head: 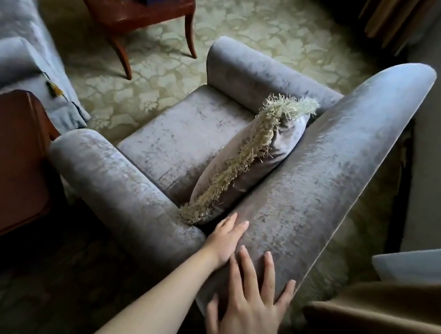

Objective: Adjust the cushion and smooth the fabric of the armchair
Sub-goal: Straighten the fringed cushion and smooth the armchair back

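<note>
Evidently both hands, left [227, 240] and right [247, 311], lie flat and open, holding nothing, on the armchair's backrest [325, 182], probably to smooth its fabric, while the cushion [249, 159] leans upright against it on the seat [184, 135].

A dark wooden coffee table [156, 11] (papers on top) stands on patterned carpet [264, 21].
</note>
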The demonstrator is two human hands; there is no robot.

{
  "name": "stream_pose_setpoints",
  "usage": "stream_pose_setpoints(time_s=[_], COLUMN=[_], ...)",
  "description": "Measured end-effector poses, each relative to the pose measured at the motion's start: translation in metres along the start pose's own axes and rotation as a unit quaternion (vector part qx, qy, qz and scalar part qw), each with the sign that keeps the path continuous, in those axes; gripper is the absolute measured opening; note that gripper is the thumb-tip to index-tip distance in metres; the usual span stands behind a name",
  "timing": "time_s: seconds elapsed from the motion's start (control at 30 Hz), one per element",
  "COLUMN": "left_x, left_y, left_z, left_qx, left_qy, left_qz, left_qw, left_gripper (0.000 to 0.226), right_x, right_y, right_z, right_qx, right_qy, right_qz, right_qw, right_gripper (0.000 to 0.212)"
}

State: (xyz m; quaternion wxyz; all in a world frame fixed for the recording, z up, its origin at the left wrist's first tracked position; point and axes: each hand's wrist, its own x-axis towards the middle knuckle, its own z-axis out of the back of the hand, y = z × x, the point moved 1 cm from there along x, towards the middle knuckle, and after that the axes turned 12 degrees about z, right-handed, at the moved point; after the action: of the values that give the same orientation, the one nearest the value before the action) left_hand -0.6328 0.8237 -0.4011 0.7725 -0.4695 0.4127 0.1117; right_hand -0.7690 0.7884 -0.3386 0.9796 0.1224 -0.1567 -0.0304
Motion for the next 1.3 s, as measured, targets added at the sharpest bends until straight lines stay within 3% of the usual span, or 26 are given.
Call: stream_pose_setpoints(time_s=[0.2,0.3,0.37,0.4,0.57,0.73,0.83,1.0,1.13,1.3], left_x=[-0.015,-0.03,-0.042,-0.047,-0.078,-0.104,-0.112,-0.128,-0.13,-0.134], left_y=[0.015,0.036,0.052,0.059,0.087,0.087,0.081,0.066,0.047,0.037], left_z=[0.003,0.005,0.004,0.003,-0.009,-0.037,-0.052,-0.102,-0.106,-0.106], left_qx=[-0.01,-0.041,-0.058,-0.068,-0.134,-0.232,-0.275,-0.382,-0.331,-0.262], left_qy=[-0.011,-0.033,-0.056,-0.068,-0.141,-0.264,-0.325,-0.428,-0.527,-0.546], left_qz=[-0.017,-0.011,-0.026,-0.043,-0.104,-0.12,-0.103,-0.052,0.053,0.108], left_qw=[1.0,0.999,0.996,0.994,0.975,0.928,0.899,0.818,0.781,0.788], left_gripper=[0.05,0.047,0.044,0.042,0.038,0.034,0.034,0.041,0.038,0.04], right_x=[-0.008,-0.018,-0.018,-0.016,-0.018,-0.014,0.009,0.067,0.076,0.089], right_y=[-0.007,-0.035,-0.058,-0.065,-0.06,-0.058,-0.07,-0.098,-0.097,-0.099], right_z=[0.004,0.005,0.002,-0.001,-0.008,-0.003,0.004,0.015,0.02,0.017], right_qx=[0.093,0.142,0.08,0.054,0.075,0.101,0.116,0.057,0.041,0.033], right_qy=[-0.047,-0.012,0.042,0.052,0.026,0.076,0.138,0.244,0.273,0.246], right_qz=[0.093,0.317,0.472,0.508,0.47,0.475,0.533,0.662,0.68,0.718], right_qw=[0.99,0.938,0.877,0.858,0.879,0.871,0.827,0.706,0.679,0.65], right_gripper=[0.046,0.048,0.059,0.059,0.052,0.059,0.066,0.078,0.091,0.094])
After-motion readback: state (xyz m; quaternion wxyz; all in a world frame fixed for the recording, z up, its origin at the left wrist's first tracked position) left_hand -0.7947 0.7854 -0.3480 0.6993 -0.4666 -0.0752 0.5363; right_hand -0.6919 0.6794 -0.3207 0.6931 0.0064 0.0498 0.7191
